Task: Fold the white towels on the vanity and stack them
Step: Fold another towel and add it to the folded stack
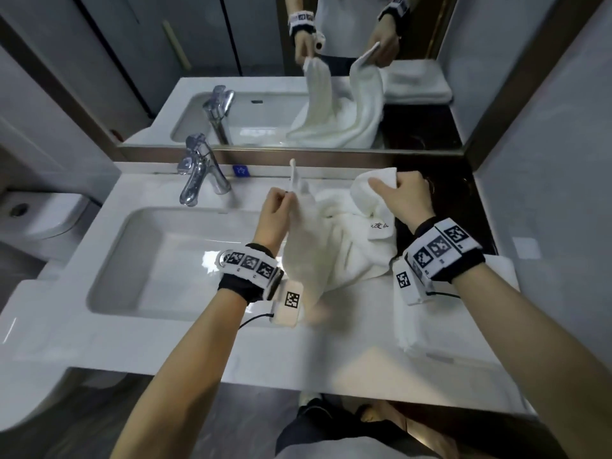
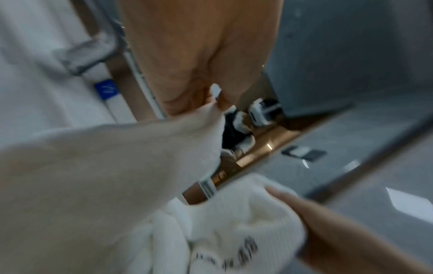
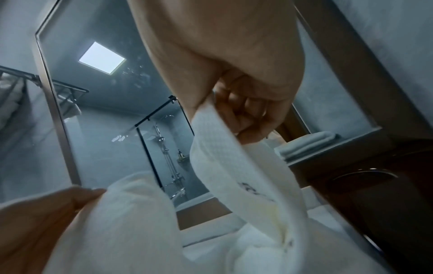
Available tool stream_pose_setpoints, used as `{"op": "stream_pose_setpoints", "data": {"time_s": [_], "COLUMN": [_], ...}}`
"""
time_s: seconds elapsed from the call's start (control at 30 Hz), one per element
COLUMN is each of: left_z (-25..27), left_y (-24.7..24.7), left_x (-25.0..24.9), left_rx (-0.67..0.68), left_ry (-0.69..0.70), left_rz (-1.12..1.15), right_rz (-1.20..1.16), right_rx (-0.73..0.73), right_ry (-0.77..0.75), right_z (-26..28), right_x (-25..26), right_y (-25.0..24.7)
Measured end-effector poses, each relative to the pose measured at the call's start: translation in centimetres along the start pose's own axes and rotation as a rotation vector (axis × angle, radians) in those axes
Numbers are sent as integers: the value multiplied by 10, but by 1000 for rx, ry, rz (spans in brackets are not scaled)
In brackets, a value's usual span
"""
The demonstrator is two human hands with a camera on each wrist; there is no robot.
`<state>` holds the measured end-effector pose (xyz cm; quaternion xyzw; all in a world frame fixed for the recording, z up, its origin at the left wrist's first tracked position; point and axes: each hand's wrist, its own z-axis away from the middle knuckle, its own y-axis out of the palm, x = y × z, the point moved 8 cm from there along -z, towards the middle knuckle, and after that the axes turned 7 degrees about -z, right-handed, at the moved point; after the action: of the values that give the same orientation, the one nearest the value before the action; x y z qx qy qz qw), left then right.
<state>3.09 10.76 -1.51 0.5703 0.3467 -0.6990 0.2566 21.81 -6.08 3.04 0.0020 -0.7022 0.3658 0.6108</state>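
At the vanity (image 1: 205, 342), between the sink (image 1: 159, 260) and the dark counter end, you hold one white towel (image 1: 334, 246) up by two corners, its middle sagging in creases onto the white top. A folded towel (image 1: 463, 329) already lies at your right, below your right wrist, so the stack looks begun and this towel is at the opening-out step: corners found, cloth not yet flat.

The next move, as it appears, calls for you to draw the two corners apart until the top edge runs taut, let the slack fall straight, then lay it flat or bring corner to corner for the first fold. The embroidered mark near your right hand may help you judge which edge you have.

Your right hand (image 1: 404, 197) is clenched on its corner, fingers curled under and thumb over the bunched cloth; the right wrist view shows the edge running out from inside the closed fingers. Your left hand (image 1: 275, 213) pinches the other corner between thumb and fingertips, a thin tip of cloth standing up above the grip; the left wrist view, though blurred, shows the towel pulled to a point at that pinch.

Behind, the tap (image 1: 198, 173) stands clear of the cloth, and the mirror (image 1: 231, 61) repeats both grips.
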Motion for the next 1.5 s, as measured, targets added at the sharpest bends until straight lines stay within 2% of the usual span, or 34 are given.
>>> {"op": "stream_pose_setpoints", "data": {"time_s": [0.13,0.2,0.33,0.43,0.53,0.63,0.7,0.77,0.83,0.9,0.97,1.1,1.2,1.33,1.5], "left_z": [33,46,59,58,60,53,46,41,37,33,29,23,23,20,14], "left_y": [41,57,83,92,86,74,65,61,65,70,74,72,73,73,57], "left_x": [-34,-36,-29,-24,-28,-31,-38,-47,-53,-55,-57,-66,-74,-79,-81], "left_rx": [127,174,276,317,298,243,138,67,136,254,308,273,308,417,380], "left_ry": [305,401,451,503,586,530,543,628,679,643,608,582,597,547,509], "left_rz": [-179,-215,-258,-402,-411,-331,-396,-541,-580,-535,-519,-489,-453,-455,-469], "right_rz": [-16,-16,-178,-201,-89,-7,3,15,8,-13,-68,-250,-204,-203,-221], "right_rx": [130,211,407,460,459,420,404,413,440,470,448,169,63,68,110], "right_ry": [13,16,93,109,37,3,-11,-13,-5,-10,-34,-117,-236,-222,-252], "right_z": [5,8,20,27,31,33,34,36,39,40,39,43,52,51,53], "right_x": [5,4,-1,-3,-5,-7,-7,-8,-9,-11,-12,-10,-4,-2,2], "right_y": [16,23,37,38,33,30,29,28,29,29,26,4,0,8,19]}}
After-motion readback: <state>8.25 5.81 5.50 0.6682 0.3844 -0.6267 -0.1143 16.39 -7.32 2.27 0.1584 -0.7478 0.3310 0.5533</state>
